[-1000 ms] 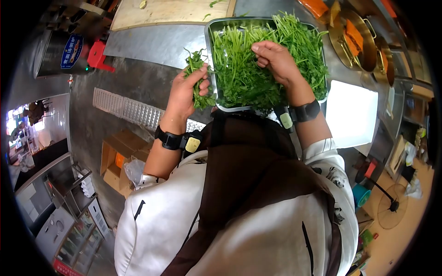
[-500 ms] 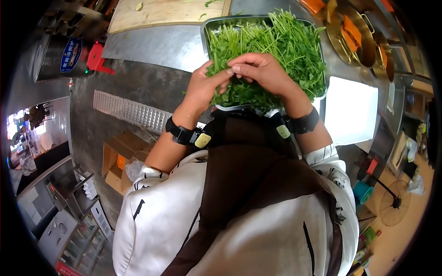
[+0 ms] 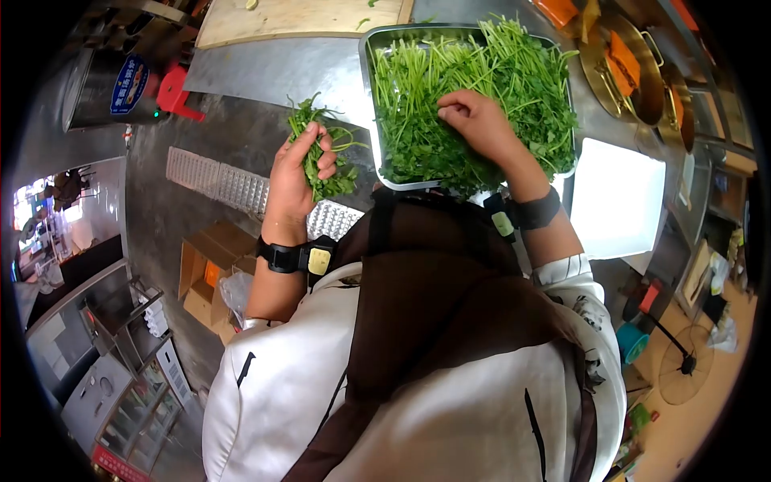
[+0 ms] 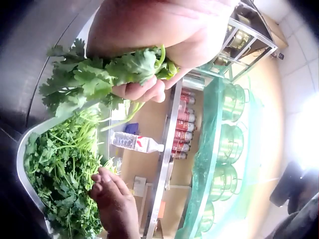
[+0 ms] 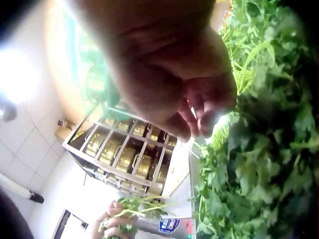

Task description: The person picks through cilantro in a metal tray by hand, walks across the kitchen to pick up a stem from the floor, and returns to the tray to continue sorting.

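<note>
My left hand [image 3: 291, 181] grips a small bunch of coriander [image 3: 329, 185], left of the metal tray [image 3: 368, 88]. Leaves stick out on both sides of the fist, and a few thin stems trail toward the tray. In the left wrist view the bunch [image 4: 87, 82] lies across the palm under curled fingers. More coriander [image 3: 530, 112] fills the tray, pale stems toward the back and leaves toward me. Over this heap is my right hand [image 3: 482, 124], fingers loosely bent with nothing seen between them. From the right wrist view, its fingers [image 5: 199, 107] hang close beside the stems.
Behind the tray lies a wooden board [image 3: 297, 20] on the steel counter [image 3: 273, 76]. Brass-coloured pots [image 3: 642, 76] stand at the right, near a white box [image 3: 617, 197]. A red stool [image 3: 175, 92] and an open carton [image 3: 210, 265] are at the left.
The hands met over the tray half a second ago and are now apart. My left hand has moved left with the coriander bunch; my right hand has moved right, over the heap.
</note>
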{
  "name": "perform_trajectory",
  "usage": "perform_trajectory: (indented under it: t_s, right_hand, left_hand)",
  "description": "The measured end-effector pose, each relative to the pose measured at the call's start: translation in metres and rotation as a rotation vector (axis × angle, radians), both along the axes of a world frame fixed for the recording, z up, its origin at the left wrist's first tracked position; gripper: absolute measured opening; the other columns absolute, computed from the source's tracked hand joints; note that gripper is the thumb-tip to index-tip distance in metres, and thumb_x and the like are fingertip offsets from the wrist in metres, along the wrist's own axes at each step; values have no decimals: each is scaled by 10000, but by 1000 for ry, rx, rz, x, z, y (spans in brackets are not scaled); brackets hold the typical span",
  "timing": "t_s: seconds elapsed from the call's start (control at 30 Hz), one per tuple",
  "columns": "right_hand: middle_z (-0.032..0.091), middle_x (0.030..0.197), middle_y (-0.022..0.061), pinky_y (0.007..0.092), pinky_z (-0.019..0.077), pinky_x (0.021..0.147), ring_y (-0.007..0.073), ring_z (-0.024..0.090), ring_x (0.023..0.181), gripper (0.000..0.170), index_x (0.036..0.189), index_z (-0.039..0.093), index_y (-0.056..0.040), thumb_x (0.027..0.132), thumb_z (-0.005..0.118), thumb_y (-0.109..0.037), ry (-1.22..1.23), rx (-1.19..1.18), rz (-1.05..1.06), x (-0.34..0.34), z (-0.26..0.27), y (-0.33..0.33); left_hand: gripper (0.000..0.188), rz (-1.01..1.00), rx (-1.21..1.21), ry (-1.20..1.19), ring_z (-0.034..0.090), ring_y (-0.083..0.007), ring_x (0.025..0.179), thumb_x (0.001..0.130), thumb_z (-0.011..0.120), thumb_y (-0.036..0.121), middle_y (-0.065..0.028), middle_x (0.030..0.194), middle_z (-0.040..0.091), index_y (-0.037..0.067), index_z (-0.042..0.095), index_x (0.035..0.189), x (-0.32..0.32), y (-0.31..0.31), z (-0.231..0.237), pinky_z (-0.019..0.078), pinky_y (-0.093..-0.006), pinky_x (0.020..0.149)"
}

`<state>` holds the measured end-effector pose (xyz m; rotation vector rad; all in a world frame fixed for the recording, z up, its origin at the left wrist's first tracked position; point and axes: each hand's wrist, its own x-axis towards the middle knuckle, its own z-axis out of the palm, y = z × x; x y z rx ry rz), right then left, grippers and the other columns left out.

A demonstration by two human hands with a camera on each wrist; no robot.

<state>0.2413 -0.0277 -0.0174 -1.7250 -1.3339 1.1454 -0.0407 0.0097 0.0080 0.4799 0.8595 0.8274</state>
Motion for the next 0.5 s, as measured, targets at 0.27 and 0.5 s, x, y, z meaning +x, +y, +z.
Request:
perform_trajectory:
  t_s: [0.27,0.5]
  right_hand:
    - [645,928,129,357,487,720,308,614,820,215,974,652,-52,806,614,-181,-272,73,359,-8,0,-8]
    - [653,866,131,334,492,685,253,630,760,218,978,648,-44,810,617,-179,-165,69,71,9,2,-15]
  left_hand:
    - [150,49,-46,-22,391,-77,558,928,511,195,-7,725,455,46,499,922,-1,-1,-6,308,-194,453]
    - [144,114,-75,-20,415,-97,542,903,540,158,-24,705,471,16,517,897,-10,4,-11,320,-214,443]
